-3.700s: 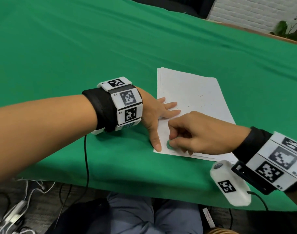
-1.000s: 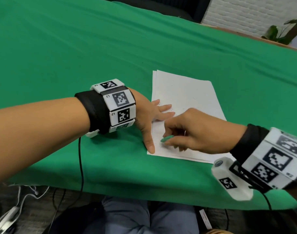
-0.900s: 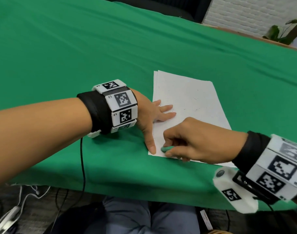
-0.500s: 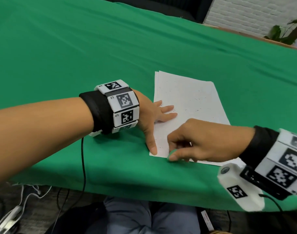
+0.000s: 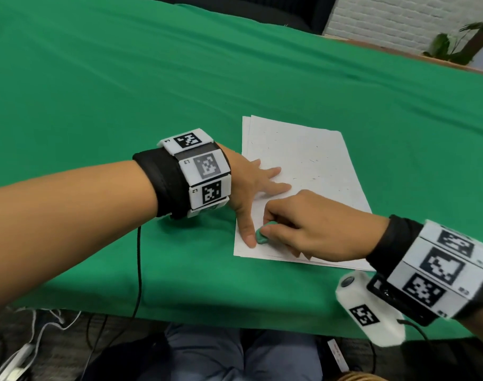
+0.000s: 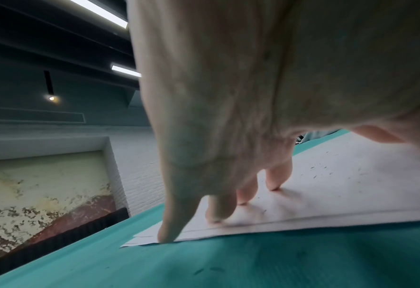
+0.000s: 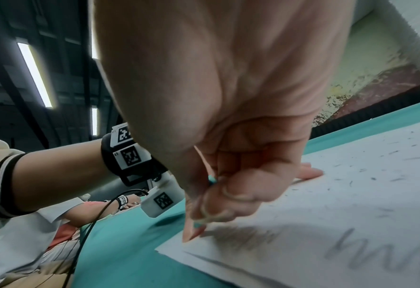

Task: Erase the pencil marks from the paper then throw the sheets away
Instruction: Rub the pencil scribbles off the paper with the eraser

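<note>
Since half a second ago my right hand (image 5: 303, 226) has slid back up the page a little, from the near edge toward the left thumb, so the green eraser (image 5: 263, 235) now sits just beside that thumb at about 7 o'clock on the top sheet. Its grip is a tight pinch on the eraser, fingers curled round it, the tip pressed to the paper. My left hand (image 5: 251, 185) has not shifted: fingers straight and spread, pressing the stack of sheets (image 5: 303, 160) flat near its 9 o'clock edge.

I read this as one more stroke in the rubbing, not a finish. The right wrist view shows grey zigzag pencil marks (image 7: 366, 251) still dark toward the near corner, and a smeared patch just beside the eraser, so erasing is partly done at best. Small dark crumbs (image 5: 314, 160) are scattered over the upper half of the page.

The stack lies near the 6 o'clock edge of the green table (image 5: 125, 78), its near corner close to the drop, and the sheets are slightly fanned. Strokes toward me could crease or push them off. Wide room lies from 10 to 2 o'clock. I see no bin in any view.
</note>
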